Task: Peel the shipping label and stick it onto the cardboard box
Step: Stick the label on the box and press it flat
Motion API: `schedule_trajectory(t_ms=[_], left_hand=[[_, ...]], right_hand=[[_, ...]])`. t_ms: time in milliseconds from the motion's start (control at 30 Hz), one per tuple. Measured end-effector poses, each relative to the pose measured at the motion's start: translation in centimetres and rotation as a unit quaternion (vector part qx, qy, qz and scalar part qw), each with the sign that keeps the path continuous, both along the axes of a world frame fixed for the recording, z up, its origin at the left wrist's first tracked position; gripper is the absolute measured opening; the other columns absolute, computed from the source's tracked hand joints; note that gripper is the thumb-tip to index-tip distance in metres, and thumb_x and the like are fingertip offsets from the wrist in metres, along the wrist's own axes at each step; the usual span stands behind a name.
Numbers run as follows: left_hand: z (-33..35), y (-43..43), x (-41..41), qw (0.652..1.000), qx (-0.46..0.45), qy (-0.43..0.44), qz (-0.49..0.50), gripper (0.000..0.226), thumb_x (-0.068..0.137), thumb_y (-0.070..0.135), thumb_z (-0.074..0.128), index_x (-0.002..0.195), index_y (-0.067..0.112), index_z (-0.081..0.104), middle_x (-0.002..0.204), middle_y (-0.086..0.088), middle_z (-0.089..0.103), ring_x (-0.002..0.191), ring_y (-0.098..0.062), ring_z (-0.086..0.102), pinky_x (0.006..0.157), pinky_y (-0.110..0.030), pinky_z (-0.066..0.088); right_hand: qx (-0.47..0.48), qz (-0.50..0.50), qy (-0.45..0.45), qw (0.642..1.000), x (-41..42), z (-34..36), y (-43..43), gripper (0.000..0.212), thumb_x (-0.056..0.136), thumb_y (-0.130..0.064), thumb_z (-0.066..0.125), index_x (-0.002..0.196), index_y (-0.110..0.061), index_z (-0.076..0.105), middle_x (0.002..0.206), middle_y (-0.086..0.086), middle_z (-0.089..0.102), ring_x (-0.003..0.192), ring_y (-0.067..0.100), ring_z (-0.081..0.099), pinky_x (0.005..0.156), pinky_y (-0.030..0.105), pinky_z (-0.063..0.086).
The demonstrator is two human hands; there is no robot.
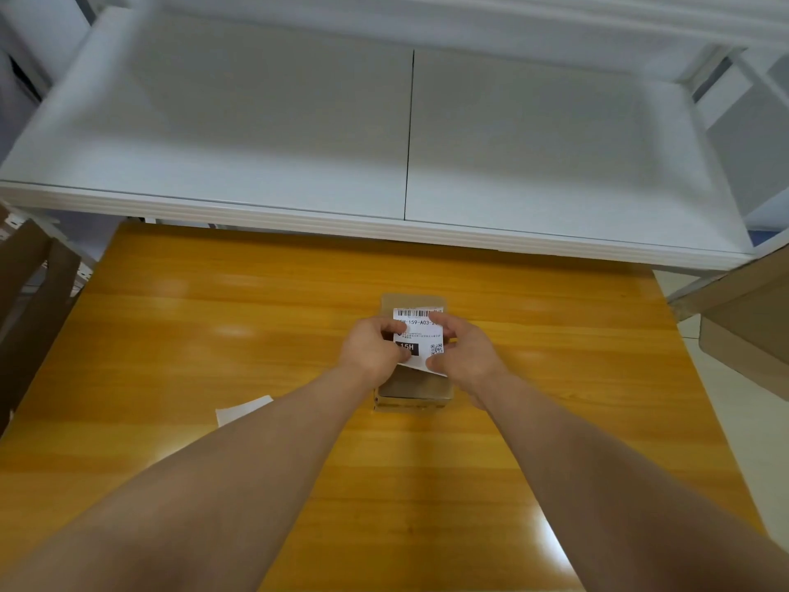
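On a yellow wooden table [213,318], we are holding the shipping label [420,335] over the cardboard box [416,388], left hand [375,350] and right hand [463,356] pinching its side edges; its long axis is running near to far, near edge curling up.

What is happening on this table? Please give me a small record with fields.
Surface: wooden table
Box: cardboard box, standing on the table under the hands
Label: shipping label, printed side up over the box top, near edge lifted
Left: left hand pinches the label's left edge
Right: right hand pinches the label's right edge
Loose paper: white sheet lying on the table, left of the box
Behind: white shelf
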State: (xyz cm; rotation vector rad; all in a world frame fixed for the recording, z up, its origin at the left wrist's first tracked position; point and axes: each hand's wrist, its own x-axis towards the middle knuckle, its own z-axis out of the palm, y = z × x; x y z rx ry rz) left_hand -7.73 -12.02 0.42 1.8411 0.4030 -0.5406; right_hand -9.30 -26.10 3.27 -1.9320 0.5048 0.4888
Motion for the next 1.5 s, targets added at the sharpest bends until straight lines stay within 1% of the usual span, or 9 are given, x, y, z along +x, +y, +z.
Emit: schedule_trajectory(t_ms=[100,233,433,533,800,967,1167,1333,1500], left_hand=[[0.1,-0.1,0.1,1.0,-0.004,0.0,-0.007,0.046,0.079,-0.002,0.073,0.121,0.015,0.064,0.114,-0.007,0.067,0.103,-0.026,0.066,0.094,-0.039,0.053],[0.0,-0.1,0.1,1.0,-0.006,0.0,-0.012,0.052,0.078,-0.003,0.074,0.126,0.014,0.061,0.118,-0.009,0.067,0.104,-0.027,0.066,0.093,-0.039,0.054],[-0.2,0.0,0.2,1.0,-0.009,-0.002,-0.015,0.057,0.077,-0.005,0.075,0.129,0.012,0.059,0.12,-0.01,0.067,0.105,-0.027,0.066,0.094,-0.04,0.054],[-0.4,0.0,0.3,1.0,-0.008,-0.001,-0.016,0.058,0.076,-0.004,0.075,0.13,0.013,0.059,0.119,-0.01,0.067,0.105,-0.027,0.066,0.094,-0.039,0.055],[-0.7,0.0,0.5,1.0,-0.017,0.003,-0.01,0.056,0.076,-0.005,0.075,0.127,0.013,0.06,0.118,-0.011,0.068,0.104,-0.027,0.067,0.094,-0.04,0.054],[-0.8,0.1,0.6,1.0,-0.016,-0.002,-0.013,0.054,0.077,-0.006,0.073,0.126,0.012,0.061,0.116,-0.009,0.067,0.105,-0.027,0.066,0.095,-0.039,0.054],[-1.0,0.1,0.7,1.0,-0.003,-0.007,-0.028,0.042,0.075,-0.006,0.074,0.111,0.016,0.069,0.112,-0.009,0.068,0.101,-0.028,0.066,0.093,-0.041,0.055],[-1.1,0.0,0.9,0.999,0.023,-0.013,-0.043,0.038,0.073,-0.004,0.075,0.104,0.018,0.071,0.115,-0.01,0.065,0.099,-0.029,0.066,0.09,-0.041,0.055],[-1.3,0.0,1.0,0.998,0.035,-0.012,-0.057,0.039,0.074,-0.002,0.074,0.107,0.019,0.071,0.118,-0.01,0.062,0.1,-0.029,0.065,0.09,-0.042,0.056]], right_hand=[[-0.008,0.004,-0.001,1.0,0.2,0.0,0.0,0.081,0.077,0.022,0.067,0.147,-0.015,0.046,0.12,0.005,0.061,0.11,0.024,0.065,0.086,0.031,0.057],[-0.011,0.006,-0.004,1.0,0.3,0.0,0.1,0.081,0.077,0.022,0.067,0.146,-0.014,0.046,0.13,0.01,0.061,0.11,0.025,0.065,0.082,0.028,0.055],[-0.02,0.007,-0.001,1.0,0.4,-0.3,0.2,0.081,0.077,0.021,0.068,0.146,-0.015,0.047,0.131,0.008,0.061,0.111,0.024,0.065,0.087,0.031,0.056],[-0.019,0.007,-0.001,1.0,0.5,-0.4,0.2,0.081,0.077,0.021,0.068,0.147,-0.015,0.046,0.131,0.008,0.062,0.11,0.024,0.065,0.085,0.029,0.056],[-0.015,0.002,0.007,1.0,0.7,-0.9,0.2,0.081,0.078,0.021,0.068,0.147,-0.015,0.046,0.131,0.009,0.062,0.112,0.025,0.064,0.084,0.027,0.054],[-0.011,-0.003,0.004,1.0,0.8,-1.3,0.0,0.08,0.077,0.021,0.068,0.145,-0.017,0.049,0.129,0.01,0.062,0.111,0.025,0.065,0.086,0.03,0.056],[-0.008,-0.001,0.004,1.0,1.1,-1.8,-0.1,0.079,0.076,0.021,0.068,0.143,-0.018,0.051,0.13,0.011,0.062,0.11,0.026,0.065,0.081,0.028,0.055],[-0.028,0.007,0.007,1.0,1.3,-2.7,-0.2,0.081,0.074,0.019,0.072,0.142,-0.02,0.052,0.133,0.012,0.056,0.11,0.027,0.065,0.089,0.035,0.058],[-0.04,0.015,-0.001,0.999,1.6,-3.4,-0.3,0.08,0.074,0.017,0.073,0.141,-0.021,0.054,0.133,0.013,0.053,0.108,0.028,0.065,0.091,0.038,0.058]])
